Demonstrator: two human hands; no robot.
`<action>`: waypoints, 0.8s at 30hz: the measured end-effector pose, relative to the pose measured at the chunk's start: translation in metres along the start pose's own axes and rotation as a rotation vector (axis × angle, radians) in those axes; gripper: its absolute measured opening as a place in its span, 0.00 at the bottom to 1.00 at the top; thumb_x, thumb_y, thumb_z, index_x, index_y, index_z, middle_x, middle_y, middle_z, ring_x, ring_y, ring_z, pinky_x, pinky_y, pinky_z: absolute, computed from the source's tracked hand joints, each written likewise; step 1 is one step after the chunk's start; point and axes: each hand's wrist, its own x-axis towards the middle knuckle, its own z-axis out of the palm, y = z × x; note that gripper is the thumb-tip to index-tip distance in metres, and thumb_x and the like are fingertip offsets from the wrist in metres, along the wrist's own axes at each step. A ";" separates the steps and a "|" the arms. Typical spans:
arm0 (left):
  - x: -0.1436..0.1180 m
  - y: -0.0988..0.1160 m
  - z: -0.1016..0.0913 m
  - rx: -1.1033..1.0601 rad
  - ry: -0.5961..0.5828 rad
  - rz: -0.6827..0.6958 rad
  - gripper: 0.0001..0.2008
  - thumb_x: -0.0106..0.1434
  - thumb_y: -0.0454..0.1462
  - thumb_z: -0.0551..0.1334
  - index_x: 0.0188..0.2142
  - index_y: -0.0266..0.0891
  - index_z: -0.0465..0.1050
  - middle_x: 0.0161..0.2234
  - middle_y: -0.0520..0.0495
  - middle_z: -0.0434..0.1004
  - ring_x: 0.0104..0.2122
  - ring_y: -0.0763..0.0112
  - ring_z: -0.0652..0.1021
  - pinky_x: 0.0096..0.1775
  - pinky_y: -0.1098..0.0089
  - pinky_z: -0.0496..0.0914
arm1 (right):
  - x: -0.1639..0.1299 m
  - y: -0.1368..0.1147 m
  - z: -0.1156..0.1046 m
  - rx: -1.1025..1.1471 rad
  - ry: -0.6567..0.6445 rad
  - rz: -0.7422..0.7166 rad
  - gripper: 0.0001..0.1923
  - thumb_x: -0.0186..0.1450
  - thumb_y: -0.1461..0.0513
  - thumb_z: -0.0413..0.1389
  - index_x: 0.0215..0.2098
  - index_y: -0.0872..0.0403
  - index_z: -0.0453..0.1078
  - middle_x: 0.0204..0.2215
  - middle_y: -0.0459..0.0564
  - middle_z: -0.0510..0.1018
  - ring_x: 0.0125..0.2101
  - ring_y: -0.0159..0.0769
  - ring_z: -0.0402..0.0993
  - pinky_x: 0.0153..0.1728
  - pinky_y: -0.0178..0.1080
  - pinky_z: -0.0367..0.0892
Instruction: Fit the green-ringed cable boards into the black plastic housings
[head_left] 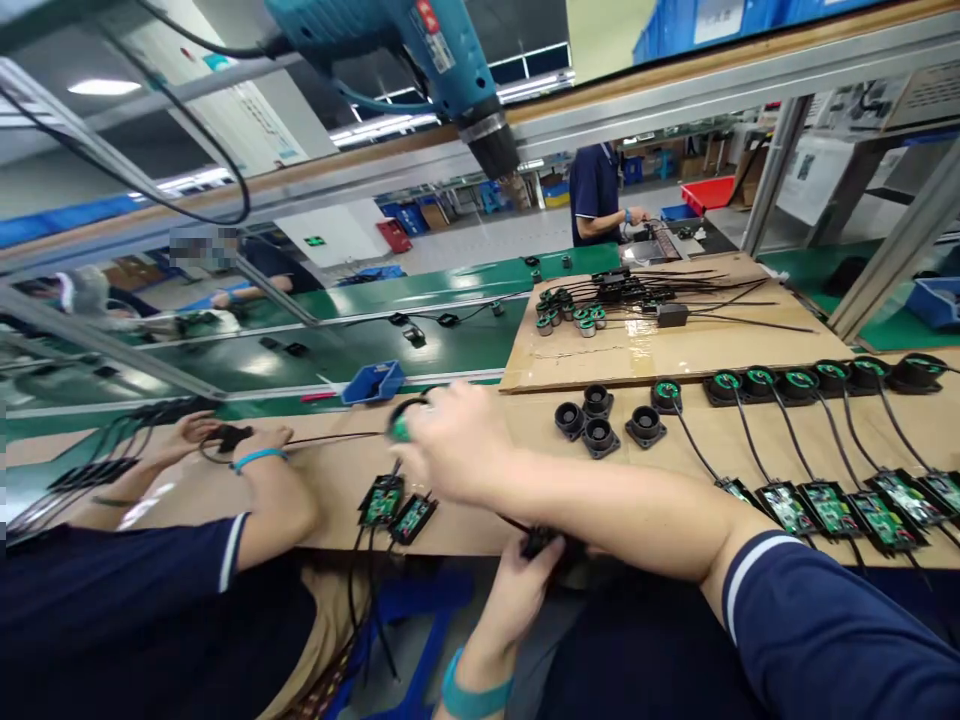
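Head view: right hand [450, 440] outstretched, fingers curled around green-faced connector [403, 424].

Two hands at work, one high, one low.
The right hand [450, 440] reaches far across to the left, forearm stretched out, fingers curled shut in a pinch. The left hand [525, 580] sits low beneath that forearm, wrist bent up, fingers closed.
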 end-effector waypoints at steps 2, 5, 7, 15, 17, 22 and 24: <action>-0.013 0.005 -0.026 -0.116 -0.030 -0.104 0.21 0.57 0.52 0.70 0.39 0.37 0.76 0.39 0.38 0.82 0.40 0.51 0.82 0.40 0.55 0.78 | -0.001 0.030 0.027 -0.005 -0.094 0.156 0.18 0.69 0.51 0.55 0.40 0.58 0.75 0.39 0.58 0.78 0.43 0.46 0.70 0.45 0.44 0.65; -0.014 0.008 -0.072 -0.257 0.136 -0.202 0.22 0.56 0.50 0.71 0.41 0.37 0.74 0.39 0.40 0.82 0.39 0.56 0.83 0.38 0.60 0.79 | -0.013 0.068 0.071 0.000 -0.233 0.368 0.15 0.68 0.55 0.57 0.44 0.58 0.75 0.44 0.61 0.79 0.48 0.46 0.71 0.48 0.44 0.65; -0.005 0.005 -0.102 -0.226 0.278 -0.215 0.24 0.53 0.49 0.73 0.43 0.39 0.71 0.36 0.45 0.81 0.34 0.61 0.84 0.30 0.69 0.76 | -0.023 0.081 0.097 0.015 -0.297 0.448 0.13 0.68 0.58 0.57 0.44 0.58 0.76 0.43 0.62 0.79 0.47 0.46 0.73 0.47 0.43 0.66; 0.057 0.004 -0.185 0.659 0.573 0.105 0.18 0.56 0.49 0.64 0.38 0.39 0.69 0.24 0.50 0.73 0.22 0.63 0.75 0.24 0.65 0.70 | -0.024 0.089 0.142 0.090 -0.322 0.588 0.16 0.71 0.57 0.52 0.47 0.60 0.75 0.44 0.63 0.80 0.43 0.43 0.77 0.41 0.39 0.68; 0.068 0.007 -0.193 0.901 0.679 0.280 0.14 0.59 0.46 0.60 0.37 0.38 0.70 0.31 0.43 0.76 0.33 0.56 0.78 0.38 0.56 0.74 | -0.025 0.094 0.136 0.104 -0.300 0.539 0.18 0.71 0.54 0.52 0.50 0.56 0.74 0.49 0.58 0.78 0.47 0.39 0.75 0.46 0.37 0.67; 0.080 0.002 -0.179 1.305 0.782 0.371 0.14 0.68 0.41 0.52 0.41 0.35 0.72 0.41 0.36 0.73 0.45 0.52 0.75 0.48 0.54 0.70 | -0.049 0.126 0.097 0.018 -0.302 0.440 0.18 0.70 0.54 0.53 0.51 0.56 0.74 0.52 0.59 0.76 0.55 0.46 0.68 0.56 0.45 0.60; 0.080 -0.001 -0.163 1.384 0.770 0.316 0.16 0.70 0.42 0.50 0.42 0.35 0.73 0.42 0.36 0.73 0.45 0.53 0.74 0.46 0.56 0.70 | -0.060 0.143 0.083 -0.049 -0.320 0.454 0.18 0.68 0.56 0.55 0.49 0.61 0.74 0.51 0.66 0.75 0.56 0.54 0.65 0.57 0.52 0.59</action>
